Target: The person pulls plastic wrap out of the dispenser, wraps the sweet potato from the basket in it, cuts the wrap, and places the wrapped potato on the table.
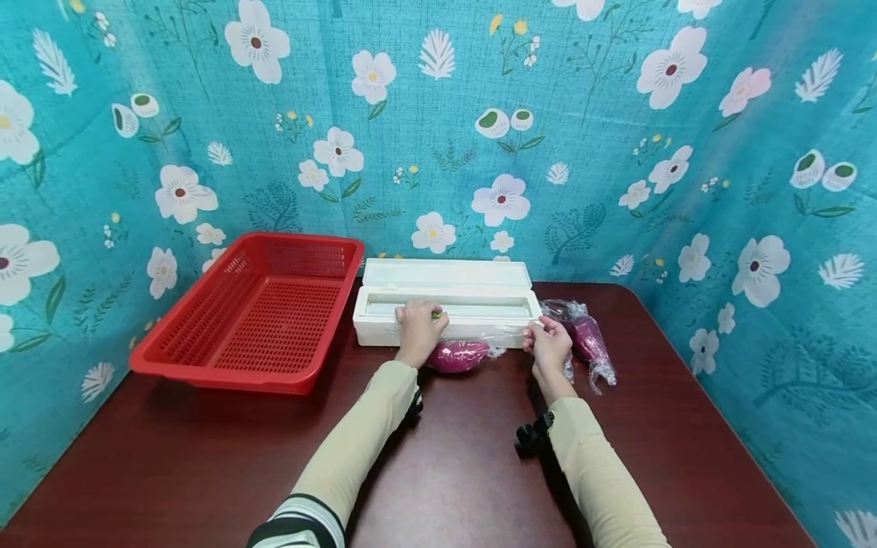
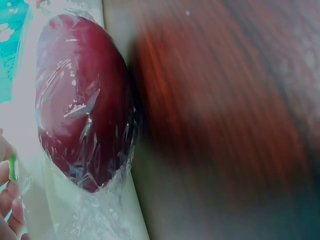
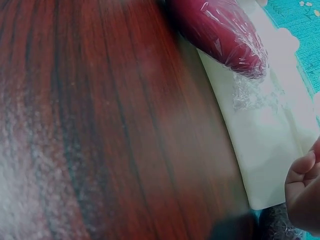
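Observation:
At the front edge of a white cling film box [image 1: 445, 329], my left hand [image 1: 419, 329] pinches a small green piece [image 2: 13, 168]. My right hand [image 1: 550, 344] is at the box's right end, thumb and finger pinching clear cling film [image 1: 510, 332] that stretches leftward along the front. Against the box front, between the hands, lies an oblong purple-red vegetable or fruit [image 1: 457, 356] wrapped in film; its exact kind cannot be told. In the left wrist view the wrapped piece [image 2: 85, 105] shows a loose tail of film at one end.
The box's lid [image 1: 445, 272] stands raised at the back. A second wrapped purple-red piece [image 1: 591, 340] lies right of the box, beside my right hand. A red plastic basket [image 1: 322, 320] sits on the left of the dark wooden table [image 1: 473, 457]. Behind hangs a floral cloth [image 1: 411, 152].

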Available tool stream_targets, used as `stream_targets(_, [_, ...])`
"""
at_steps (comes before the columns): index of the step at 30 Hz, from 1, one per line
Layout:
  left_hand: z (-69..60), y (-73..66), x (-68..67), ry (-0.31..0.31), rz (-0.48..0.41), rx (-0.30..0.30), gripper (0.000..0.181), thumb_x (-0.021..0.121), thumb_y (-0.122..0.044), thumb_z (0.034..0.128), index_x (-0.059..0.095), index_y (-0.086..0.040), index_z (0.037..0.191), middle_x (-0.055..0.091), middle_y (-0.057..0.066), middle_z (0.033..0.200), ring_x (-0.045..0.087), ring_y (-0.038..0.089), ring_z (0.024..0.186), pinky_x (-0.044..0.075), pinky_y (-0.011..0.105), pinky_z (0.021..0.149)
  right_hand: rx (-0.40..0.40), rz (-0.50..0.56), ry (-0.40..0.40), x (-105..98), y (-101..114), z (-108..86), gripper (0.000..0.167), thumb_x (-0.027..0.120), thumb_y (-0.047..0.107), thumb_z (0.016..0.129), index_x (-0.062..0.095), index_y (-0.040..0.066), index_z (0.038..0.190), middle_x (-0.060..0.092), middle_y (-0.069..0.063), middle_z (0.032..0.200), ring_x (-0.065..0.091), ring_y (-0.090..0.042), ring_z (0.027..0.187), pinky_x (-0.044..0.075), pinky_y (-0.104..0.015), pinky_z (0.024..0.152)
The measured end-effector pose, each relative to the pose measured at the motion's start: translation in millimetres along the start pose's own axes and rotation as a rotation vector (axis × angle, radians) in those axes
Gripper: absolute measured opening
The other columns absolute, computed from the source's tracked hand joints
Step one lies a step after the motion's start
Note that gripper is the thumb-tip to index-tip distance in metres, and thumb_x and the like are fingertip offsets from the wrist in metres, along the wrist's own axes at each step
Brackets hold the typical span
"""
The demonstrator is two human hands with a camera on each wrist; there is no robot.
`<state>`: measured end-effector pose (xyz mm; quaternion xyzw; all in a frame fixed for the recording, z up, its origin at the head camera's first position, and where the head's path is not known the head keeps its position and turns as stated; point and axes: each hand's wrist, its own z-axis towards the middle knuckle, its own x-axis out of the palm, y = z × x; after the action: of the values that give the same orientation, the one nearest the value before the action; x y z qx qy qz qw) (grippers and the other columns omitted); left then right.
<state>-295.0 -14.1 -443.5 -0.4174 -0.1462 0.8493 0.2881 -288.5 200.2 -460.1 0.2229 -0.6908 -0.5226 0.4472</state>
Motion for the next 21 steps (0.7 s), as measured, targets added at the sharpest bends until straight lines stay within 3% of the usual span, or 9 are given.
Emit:
stream_targets(4, [-0.6,7.1,-5.0,-0.006,0.001,0.006,0.008,0.063,-0.013,0.0739,0.069,-0.008,0.076,0.064,0.002,0.078,0.053,0.02,0.08,0.033,0.039,0.071,0.01,0.001,0.009,2.5,0.4,-0.4,0.024,0.054,-0.011,0.079,0.046,-0.005,0.1,0.052,-0.001,0.05,0.046,-0.005,0.035,0.035,-0.016,0.033])
stream_targets(11, [-2.2,24.6,-19.5,-0.057,0.023,-0.046,0.006,0.066,-0.01,0.0722,0.069,-0.006,0.076,0.063,0.004,0.078,0.053,0.023,0.082,0.034,0.039,0.071,0.007,-0.013,-0.021,-2.4,3.9,1.5,0.023,0.054,-0.011,0.079,0.047,-0.004,0.099,0.051,-0.001,0.051,0.046,-0.005,0.036,0.037,-0.016,0.033])
stream_targets(21, [-5.9,40.4,-30.9,-0.136,0.032,-0.044,0.006,0.066,-0.008,0.0706,0.07,-0.006,0.074,0.064,0.005,0.076,0.053,0.024,0.079,0.033,0.042,0.07,0.028,-0.031,-0.002,-2.0,3.8,1.5,0.023,0.054,-0.011,0.08,0.047,-0.005,0.101,0.052,-0.001,0.052,0.045,-0.005,0.035,0.036,-0.016,0.033])
